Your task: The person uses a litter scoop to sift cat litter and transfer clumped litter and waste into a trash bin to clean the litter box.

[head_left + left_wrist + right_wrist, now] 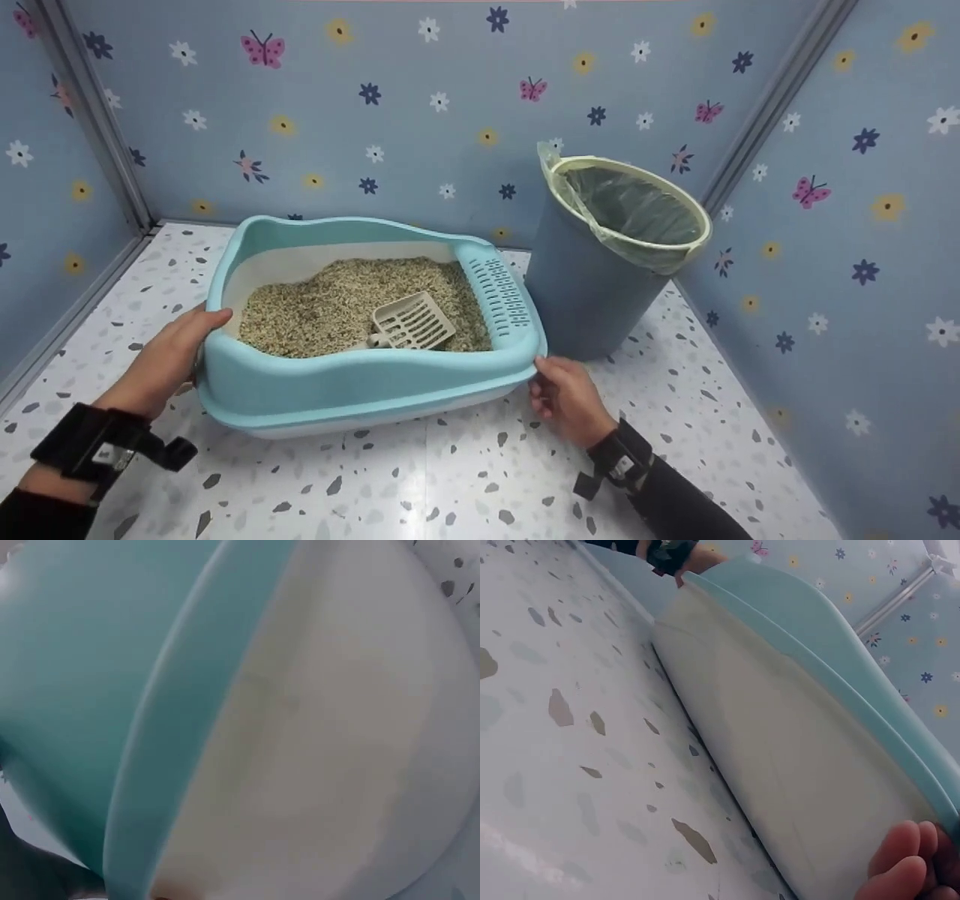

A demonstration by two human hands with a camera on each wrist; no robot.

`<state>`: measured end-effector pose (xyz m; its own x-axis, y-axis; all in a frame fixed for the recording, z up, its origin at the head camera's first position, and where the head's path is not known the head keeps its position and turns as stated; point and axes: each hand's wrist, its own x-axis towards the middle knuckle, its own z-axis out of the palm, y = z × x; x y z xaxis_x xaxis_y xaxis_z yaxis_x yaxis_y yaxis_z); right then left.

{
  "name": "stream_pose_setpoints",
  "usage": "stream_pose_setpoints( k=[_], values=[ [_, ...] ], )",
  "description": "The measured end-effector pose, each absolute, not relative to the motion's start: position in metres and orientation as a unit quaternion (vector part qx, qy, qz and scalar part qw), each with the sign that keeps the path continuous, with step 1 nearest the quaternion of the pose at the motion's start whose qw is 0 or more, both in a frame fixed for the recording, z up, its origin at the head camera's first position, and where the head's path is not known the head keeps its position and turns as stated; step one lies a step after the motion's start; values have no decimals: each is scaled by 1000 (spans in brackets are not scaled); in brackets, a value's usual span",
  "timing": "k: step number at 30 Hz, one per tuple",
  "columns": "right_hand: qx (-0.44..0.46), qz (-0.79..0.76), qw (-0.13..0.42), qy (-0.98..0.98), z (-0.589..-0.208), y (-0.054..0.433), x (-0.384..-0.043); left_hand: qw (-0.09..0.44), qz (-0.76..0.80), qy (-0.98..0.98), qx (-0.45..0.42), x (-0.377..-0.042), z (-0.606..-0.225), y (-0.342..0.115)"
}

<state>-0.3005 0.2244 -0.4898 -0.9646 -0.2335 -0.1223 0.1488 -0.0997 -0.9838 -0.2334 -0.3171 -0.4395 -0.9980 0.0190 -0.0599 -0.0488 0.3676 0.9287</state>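
Observation:
A light-blue and white cat litter box (367, 386) stands at an angle on the speckled surface, its white lower wall (735, 720) close over that surface in the right wrist view. Grainy litter (322, 300) is heaped inside, and a beige slotted litter scoop (414, 322) lies on it towards the front right. My left hand (169, 356) grips the box's left end, thumb over the blue rim. At the front right corner my right hand (568, 397) holds the edge of the rim with curled fingers. The box wall (300, 735) fills most of the left wrist view.
A grey-blue waste bin (592, 300) lined with a thin translucent bag (637, 202) stands just right of the box. Behind both rises a blue wall (420, 157) printed with flowers and butterflies, with side panels at left and right. White speckled flooring (420, 487) spreads in front.

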Motion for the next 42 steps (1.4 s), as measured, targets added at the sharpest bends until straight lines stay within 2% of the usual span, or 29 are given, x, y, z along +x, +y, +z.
stream_pose_setpoints(
  k=[3,6,12,16,22,28,34,39,42],
  values=[
    [-20,-729,129,672,-489,228,-307,49,567,822,-15,-230,-438,-317],
    [4,-715,110,691,-488,228,-322,55,556,829,-34,-211,-434,-309],
    [1,-696,71,715,-485,225,-343,28,491,870,-31,-181,-432,-282],
    [-9,-716,81,694,-485,224,-342,10,479,877,-39,-183,-434,-278],
    [-31,-738,117,663,-487,222,-319,5,511,859,-35,-201,-441,-302],
    [-78,-722,153,670,-489,220,-295,23,553,832,-48,-221,-441,-326],
    [-49,-711,145,687,-485,215,-313,28,559,821,-116,-212,-437,-318],
    [-44,-732,141,665,-483,212,-332,77,577,805,-114,-199,-442,-298],
    [-57,-742,150,652,-484,211,-332,68,595,795,-101,-199,-446,-287]
  ],
)
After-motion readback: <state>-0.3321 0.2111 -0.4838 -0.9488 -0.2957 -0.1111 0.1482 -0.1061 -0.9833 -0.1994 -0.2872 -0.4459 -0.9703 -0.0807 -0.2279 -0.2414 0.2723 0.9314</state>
